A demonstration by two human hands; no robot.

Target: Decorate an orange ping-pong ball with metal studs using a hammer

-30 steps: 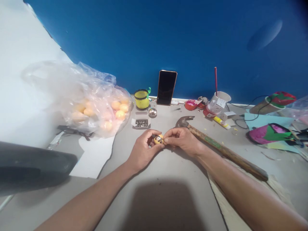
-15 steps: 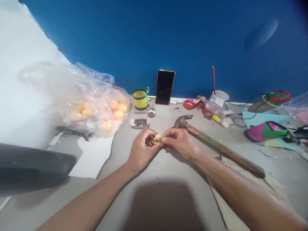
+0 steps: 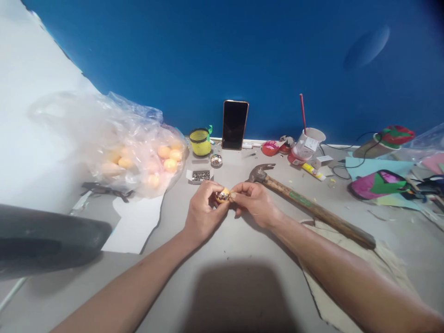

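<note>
My left hand (image 3: 203,210) is closed around a small orange ball (image 3: 222,195) partly covered with shiny metal thumbtacks. Against the ball's right side, my right hand (image 3: 255,202) pinches with thumb and forefinger; whatever lies between the fingertips is too small to make out. Just beyond my left hand, an opened small box (image 3: 200,176) holds many shiny metal tacks. Behind that box sits a ball covered in silvery tacks (image 3: 216,160). A claw hammer (image 3: 305,201) with a wooden handle lies to the right, its head close to my right hand.
A plastic bag of orange balls (image 3: 138,157) lies left. A yellow cup (image 3: 200,143) and a phone (image 3: 235,125) stand along the wall. At right are a white cup (image 3: 314,138), a yellow tube (image 3: 313,172), a cloth (image 3: 333,277) and coloured paper. A dark cylinder (image 3: 52,243) juts in.
The whole scene has shifted slightly left and up in view. Both hands stay at the ball, which seems turned a little, showing more orange on top.
</note>
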